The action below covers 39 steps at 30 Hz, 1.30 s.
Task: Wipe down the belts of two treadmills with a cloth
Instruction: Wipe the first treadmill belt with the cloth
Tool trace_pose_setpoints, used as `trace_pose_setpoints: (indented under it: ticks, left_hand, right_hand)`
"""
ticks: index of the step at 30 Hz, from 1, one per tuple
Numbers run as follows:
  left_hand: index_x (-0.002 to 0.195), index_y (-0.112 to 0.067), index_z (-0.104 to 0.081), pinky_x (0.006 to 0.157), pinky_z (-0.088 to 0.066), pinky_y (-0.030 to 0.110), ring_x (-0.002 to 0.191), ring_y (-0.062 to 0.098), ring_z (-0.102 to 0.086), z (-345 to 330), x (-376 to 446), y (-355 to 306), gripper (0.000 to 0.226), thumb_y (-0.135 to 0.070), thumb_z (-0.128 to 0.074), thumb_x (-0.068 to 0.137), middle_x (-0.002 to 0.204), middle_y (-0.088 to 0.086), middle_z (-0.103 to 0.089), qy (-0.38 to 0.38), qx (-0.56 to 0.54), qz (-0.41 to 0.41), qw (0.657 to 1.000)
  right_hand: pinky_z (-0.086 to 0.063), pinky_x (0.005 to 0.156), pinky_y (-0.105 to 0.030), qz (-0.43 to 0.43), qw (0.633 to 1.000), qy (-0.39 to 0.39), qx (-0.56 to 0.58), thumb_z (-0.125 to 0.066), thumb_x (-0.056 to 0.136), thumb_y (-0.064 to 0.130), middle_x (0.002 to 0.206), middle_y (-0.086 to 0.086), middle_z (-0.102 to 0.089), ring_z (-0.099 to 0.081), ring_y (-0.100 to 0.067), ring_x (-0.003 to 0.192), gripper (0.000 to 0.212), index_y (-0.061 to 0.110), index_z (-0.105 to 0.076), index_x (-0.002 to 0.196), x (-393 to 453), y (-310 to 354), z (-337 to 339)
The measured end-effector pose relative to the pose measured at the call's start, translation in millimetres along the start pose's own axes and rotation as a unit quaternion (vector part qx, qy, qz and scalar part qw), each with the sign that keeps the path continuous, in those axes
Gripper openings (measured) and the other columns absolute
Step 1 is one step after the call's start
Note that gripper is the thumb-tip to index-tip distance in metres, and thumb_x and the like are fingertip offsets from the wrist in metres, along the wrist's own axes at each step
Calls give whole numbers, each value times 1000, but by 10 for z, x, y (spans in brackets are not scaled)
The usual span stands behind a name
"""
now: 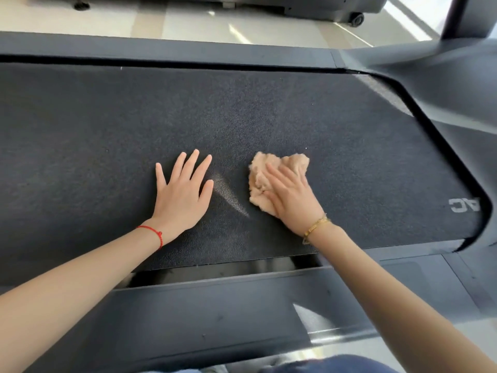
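Note:
A dark, rough treadmill belt (107, 135) fills the middle of the view, running left to right. My left hand (181, 193) lies flat on it with fingers spread and holds nothing. A crumpled beige cloth (279, 168) sits on the belt to the right of that hand. My right hand (290, 196) presses down on the cloth with straight fingers, covering its near half. White letters (464, 205) are printed on the belt at the right end.
The near side rail (215, 305) and far side rail (161, 51) frame the belt. The grey motor cover (451, 84) curves round the right end. Beyond a strip of pale floor (188, 22), another machine's base with a wheel (357, 18) stands.

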State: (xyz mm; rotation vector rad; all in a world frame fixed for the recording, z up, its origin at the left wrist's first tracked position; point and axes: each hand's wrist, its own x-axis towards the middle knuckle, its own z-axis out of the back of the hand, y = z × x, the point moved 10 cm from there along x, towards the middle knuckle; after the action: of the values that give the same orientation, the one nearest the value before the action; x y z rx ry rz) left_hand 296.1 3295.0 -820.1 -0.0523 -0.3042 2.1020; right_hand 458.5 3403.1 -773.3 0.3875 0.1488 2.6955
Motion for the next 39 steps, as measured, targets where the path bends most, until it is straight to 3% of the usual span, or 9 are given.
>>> trace_pose_setpoints:
  ticks: [3,8,12,16,21,25,30,35,39]
  left_hand:
    - [157,-32,-19,118,-1,64,153,18,-3,33,-29,95,55,-40,-30,104,166,-4,-13,-4,-5,11,1000]
    - [157,-34,-19,119,1,62,153,17,-2,121,-129,394,54,-37,-28,104,166,-5,-13,-12,-10,49,999]
    - [158,-35,-16,120,2,61,153,16,0,133,-200,457,54,-40,-24,104,166,-6,-11,-10,2,76,997]
    - [158,-32,-19,120,0,61,153,18,-3,153,-201,409,54,-38,-26,104,166,-4,-14,-14,3,84,996]
    - [158,-30,-21,120,-6,61,153,19,-7,149,-215,414,61,-45,-14,99,165,-3,-17,-5,21,73,997]
    - [158,-31,-14,122,-5,56,154,17,-3,161,-278,478,64,-51,-10,98,166,-4,-11,12,21,67,997]
    - [158,-35,-10,123,1,54,153,14,4,181,-248,551,57,-47,-19,103,167,-8,-4,26,12,77,997]
    - [158,-37,-8,122,4,56,153,15,6,175,89,726,56,-45,-22,104,167,-9,-3,35,4,89,995]
    - [158,-36,-12,121,1,59,153,17,3,184,406,889,57,-46,-24,103,167,-7,-6,22,13,98,995]
  right_hand:
    - [-35,106,-61,113,993,24,26,-36,97,33,129,-17,-60,-54,-43,117,47,4,-61,124,-87,718,-146]
    - [-25,115,-51,165,982,79,35,-37,99,37,144,-8,-50,-44,-34,134,49,12,-53,138,-203,928,-338]
    - [-36,89,-60,88,987,77,-108,-13,102,42,113,-14,-54,-52,-36,105,50,14,-51,116,203,279,-177]
    - [-36,101,-61,-17,998,50,-28,-28,95,33,122,-18,-59,-53,-42,114,50,4,-61,119,373,-165,-124]
    - [-34,108,-60,166,984,54,17,-47,94,26,133,-12,-59,-52,-39,124,43,8,-58,132,108,841,-359]
    - [-31,114,-52,172,982,66,52,-36,99,39,141,-5,-54,-46,-30,132,49,15,-54,138,38,769,-389]
    - [-38,98,-59,109,992,57,-17,-5,98,40,117,-19,-59,-54,-40,108,70,2,-60,118,688,397,-167]
    - [-27,110,-50,-11,995,88,-51,-24,100,38,141,-9,-45,-41,-33,124,49,15,-45,138,1539,-256,-658]
    - [-16,116,-47,73,995,60,-45,-37,102,28,145,-7,-40,-34,-31,131,42,18,-41,143,1800,419,-829]
